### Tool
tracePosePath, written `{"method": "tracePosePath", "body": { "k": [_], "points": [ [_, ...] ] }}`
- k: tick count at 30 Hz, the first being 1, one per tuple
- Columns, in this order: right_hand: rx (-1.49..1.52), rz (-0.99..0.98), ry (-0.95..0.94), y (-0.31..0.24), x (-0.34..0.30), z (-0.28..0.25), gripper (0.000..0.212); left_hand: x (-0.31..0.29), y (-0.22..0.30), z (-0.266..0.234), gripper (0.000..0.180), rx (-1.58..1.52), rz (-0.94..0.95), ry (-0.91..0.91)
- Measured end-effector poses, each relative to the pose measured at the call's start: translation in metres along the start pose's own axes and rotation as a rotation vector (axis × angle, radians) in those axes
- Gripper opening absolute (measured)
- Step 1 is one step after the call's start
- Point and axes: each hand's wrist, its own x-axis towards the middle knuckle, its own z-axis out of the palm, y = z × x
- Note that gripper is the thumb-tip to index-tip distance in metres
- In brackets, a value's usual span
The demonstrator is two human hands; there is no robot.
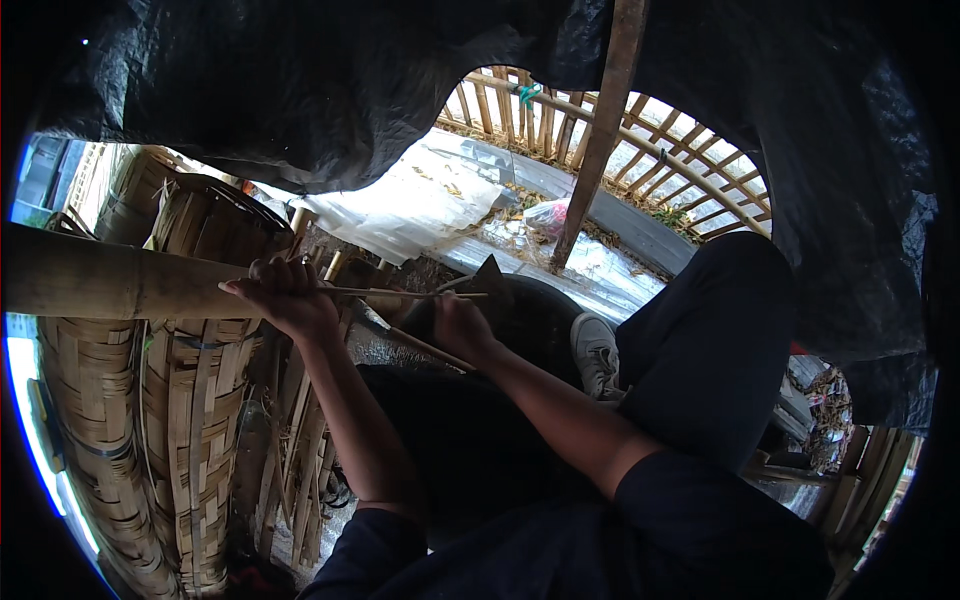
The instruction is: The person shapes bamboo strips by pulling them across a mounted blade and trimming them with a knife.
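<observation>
By the pole [130, 285] at left, the left hand [290, 292] grips a strip [372, 293] running to mid-frame, where the right hand [463, 325] is clenched on it, apparently working it, which calls for steady holds next.

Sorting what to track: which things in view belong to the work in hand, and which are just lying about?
In hand: thin strip, between left hand and right hand; perhaps the thick bamboo pole beside the left hand.

Apparently not in use: woven bamboo baskets, pink-and-white plastic bag.
</observation>
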Motion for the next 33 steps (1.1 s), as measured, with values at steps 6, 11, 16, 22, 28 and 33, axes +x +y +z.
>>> {"method": "tracePosePath", "body": {
  "k": [6,11,16,22,28,33],
  "points": [
    [-0.060,0.236,0.014,0.073,-0.011,0.005,0.027,-0.008,-0.013,0.018,0.056,-0.040,-0.014,-0.098],
    [0.210,-0.057,0.137,-0.039,0.011,-0.006,0.024,-0.002,-0.008,0.014,0.056,0.010,-0.046,-0.056],
    [-0.332,-0.208,0.157,0.082,0.000,0.022,0.019,0.003,-0.017,0.019,0.056,-0.045,-0.050,0.000],
    [-0.041,0.278,0.022,0.117,-0.022,0.014,0.030,-0.007,-0.008,0.021,0.055,-0.060,-0.108,0.005],
    [-0.063,0.405,-0.040,0.110,-0.022,0.009,0.037,-0.010,-0.015,0.023,0.054,-0.128,-0.123,-0.263],
    [-0.080,0.511,-0.128,0.125,-0.034,0.006,0.042,-0.012,-0.011,0.015,0.054,-0.227,-0.138,-0.339]
  ]
}}
